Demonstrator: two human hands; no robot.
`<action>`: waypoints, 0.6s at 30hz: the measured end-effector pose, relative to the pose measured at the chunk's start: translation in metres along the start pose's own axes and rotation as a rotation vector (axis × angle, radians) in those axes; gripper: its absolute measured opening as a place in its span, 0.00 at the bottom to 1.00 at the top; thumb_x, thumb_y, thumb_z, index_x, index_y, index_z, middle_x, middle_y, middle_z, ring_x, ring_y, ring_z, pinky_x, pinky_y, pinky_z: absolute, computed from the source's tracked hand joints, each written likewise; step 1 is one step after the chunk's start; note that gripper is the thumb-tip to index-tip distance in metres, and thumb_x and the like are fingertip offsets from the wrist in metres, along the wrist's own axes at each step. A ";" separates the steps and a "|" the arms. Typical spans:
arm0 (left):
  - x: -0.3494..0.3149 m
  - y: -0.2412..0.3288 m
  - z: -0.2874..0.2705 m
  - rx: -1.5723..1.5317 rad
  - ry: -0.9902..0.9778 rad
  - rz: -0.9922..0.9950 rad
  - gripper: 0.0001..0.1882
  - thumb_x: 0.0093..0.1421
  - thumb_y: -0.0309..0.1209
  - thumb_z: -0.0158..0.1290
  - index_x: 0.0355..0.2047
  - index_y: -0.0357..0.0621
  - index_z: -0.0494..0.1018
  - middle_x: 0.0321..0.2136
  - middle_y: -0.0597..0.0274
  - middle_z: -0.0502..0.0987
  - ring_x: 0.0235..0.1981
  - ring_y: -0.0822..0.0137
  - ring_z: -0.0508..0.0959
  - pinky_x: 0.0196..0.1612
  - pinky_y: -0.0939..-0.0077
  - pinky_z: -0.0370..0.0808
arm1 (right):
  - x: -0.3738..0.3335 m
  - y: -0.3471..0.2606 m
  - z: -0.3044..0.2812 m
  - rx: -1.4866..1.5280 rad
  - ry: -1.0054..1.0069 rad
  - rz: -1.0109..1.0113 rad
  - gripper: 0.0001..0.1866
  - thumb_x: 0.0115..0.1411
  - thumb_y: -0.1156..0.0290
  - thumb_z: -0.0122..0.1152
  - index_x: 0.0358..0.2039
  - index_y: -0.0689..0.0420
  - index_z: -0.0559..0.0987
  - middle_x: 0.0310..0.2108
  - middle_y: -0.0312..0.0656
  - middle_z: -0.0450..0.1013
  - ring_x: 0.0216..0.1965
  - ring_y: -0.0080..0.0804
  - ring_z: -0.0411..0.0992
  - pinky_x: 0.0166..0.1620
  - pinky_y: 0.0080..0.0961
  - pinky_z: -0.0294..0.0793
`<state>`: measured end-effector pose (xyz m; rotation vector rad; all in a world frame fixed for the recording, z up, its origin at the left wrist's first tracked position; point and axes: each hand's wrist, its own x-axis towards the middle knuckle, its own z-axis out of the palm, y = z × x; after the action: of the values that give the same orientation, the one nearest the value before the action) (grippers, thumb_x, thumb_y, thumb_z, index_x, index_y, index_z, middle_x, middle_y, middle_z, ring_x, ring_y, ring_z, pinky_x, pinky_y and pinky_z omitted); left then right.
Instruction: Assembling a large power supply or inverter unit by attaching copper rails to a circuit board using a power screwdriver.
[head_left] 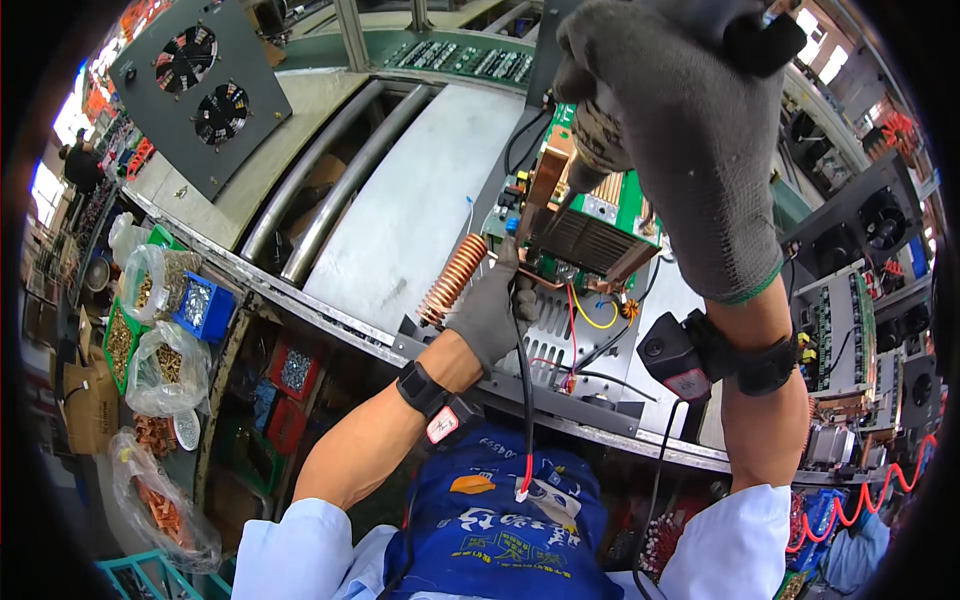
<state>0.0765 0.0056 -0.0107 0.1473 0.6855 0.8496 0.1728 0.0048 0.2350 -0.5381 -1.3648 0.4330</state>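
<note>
My right hand (690,150), in a grey knitted glove, grips a power screwdriver (745,30) from above. Its chuck and bit (580,185) slant down to a finned heat sink block (595,240) with copper bars, on a green circuit board (628,205). My left hand (490,315), also gloved, has its fingers curled at the near left side of the block, below a small blue part (512,226). A black cable (525,400) passes through these fingers and hangs over my blue apron, ending in red with a white connector. Beside this hand leans a copper coil (453,280).
The board sits in a slotted grey metal chassis (560,335) with red, yellow and black wires. A grey panel with two fans (205,95) stands far left, near steel rollers (365,180). Fastener bags and a blue bin (205,305) lie left. Other chassis (840,330) stand right.
</note>
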 end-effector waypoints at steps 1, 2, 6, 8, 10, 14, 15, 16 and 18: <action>0.000 0.001 0.002 0.005 0.015 -0.004 0.18 0.68 0.54 0.54 0.36 0.54 0.72 0.22 0.73 0.66 0.20 0.77 0.63 0.22 0.81 0.64 | -0.001 0.002 0.001 -0.016 0.007 -0.015 0.09 0.54 0.86 0.59 0.32 0.58 0.74 0.32 0.35 0.72 0.27 0.21 0.71 0.27 0.21 0.69; -0.001 0.001 0.003 -0.007 0.004 0.016 0.16 0.70 0.51 0.53 0.36 0.55 0.72 0.22 0.72 0.66 0.19 0.76 0.65 0.21 0.81 0.65 | -0.005 0.002 0.000 -0.037 0.005 -0.013 0.08 0.54 0.86 0.59 0.32 0.58 0.74 0.32 0.35 0.72 0.27 0.21 0.71 0.27 0.21 0.69; -0.005 0.000 0.007 -0.009 0.074 0.039 0.13 0.74 0.49 0.48 0.39 0.57 0.71 0.22 0.71 0.68 0.20 0.74 0.68 0.21 0.80 0.66 | -0.011 0.002 -0.012 -0.120 -0.032 -0.004 0.08 0.54 0.85 0.59 0.32 0.58 0.75 0.31 0.35 0.73 0.27 0.21 0.71 0.27 0.21 0.70; -0.007 -0.001 0.008 0.042 0.093 0.063 0.13 0.75 0.49 0.47 0.39 0.57 0.71 0.22 0.71 0.68 0.20 0.74 0.68 0.21 0.80 0.66 | -0.015 0.000 -0.019 -0.162 -0.052 -0.008 0.07 0.54 0.85 0.59 0.32 0.59 0.75 0.31 0.35 0.73 0.26 0.21 0.71 0.27 0.21 0.70; -0.007 -0.002 0.007 0.073 0.094 0.092 0.13 0.75 0.48 0.46 0.41 0.56 0.71 0.23 0.70 0.68 0.20 0.73 0.68 0.21 0.80 0.67 | -0.018 -0.002 -0.024 -0.207 -0.068 -0.009 0.07 0.54 0.85 0.60 0.32 0.59 0.75 0.30 0.35 0.73 0.26 0.21 0.72 0.27 0.21 0.71; -0.006 -0.003 0.006 0.068 0.049 0.138 0.13 0.76 0.45 0.46 0.43 0.52 0.71 0.26 0.67 0.68 0.22 0.74 0.68 0.24 0.79 0.68 | -0.021 -0.005 -0.033 -0.283 -0.104 -0.023 0.06 0.54 0.84 0.60 0.31 0.59 0.76 0.29 0.35 0.74 0.26 0.21 0.72 0.27 0.21 0.71; -0.006 -0.004 0.006 0.067 0.035 0.139 0.13 0.76 0.45 0.45 0.43 0.51 0.71 0.27 0.67 0.68 0.22 0.74 0.68 0.24 0.79 0.67 | -0.022 -0.005 -0.035 -0.301 -0.115 -0.026 0.06 0.54 0.84 0.60 0.31 0.59 0.76 0.29 0.35 0.74 0.26 0.21 0.72 0.27 0.21 0.72; -0.006 -0.004 0.007 0.068 0.032 0.137 0.14 0.76 0.45 0.45 0.43 0.50 0.71 0.27 0.67 0.68 0.22 0.74 0.68 0.24 0.79 0.67 | -0.020 -0.005 -0.037 -0.316 -0.119 -0.028 0.06 0.54 0.84 0.60 0.31 0.59 0.76 0.29 0.35 0.74 0.25 0.21 0.72 0.27 0.21 0.72; -0.006 -0.004 0.007 0.061 0.039 0.131 0.14 0.76 0.45 0.45 0.42 0.50 0.71 0.26 0.67 0.68 0.22 0.74 0.68 0.23 0.79 0.68 | -0.023 -0.005 -0.039 -0.348 -0.142 -0.040 0.06 0.54 0.84 0.60 0.31 0.59 0.76 0.28 0.35 0.74 0.25 0.21 0.72 0.27 0.21 0.72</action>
<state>0.0807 -0.0001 -0.0035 0.2335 0.7446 0.9595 0.2073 -0.0168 0.2155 -0.7750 -1.5971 0.2032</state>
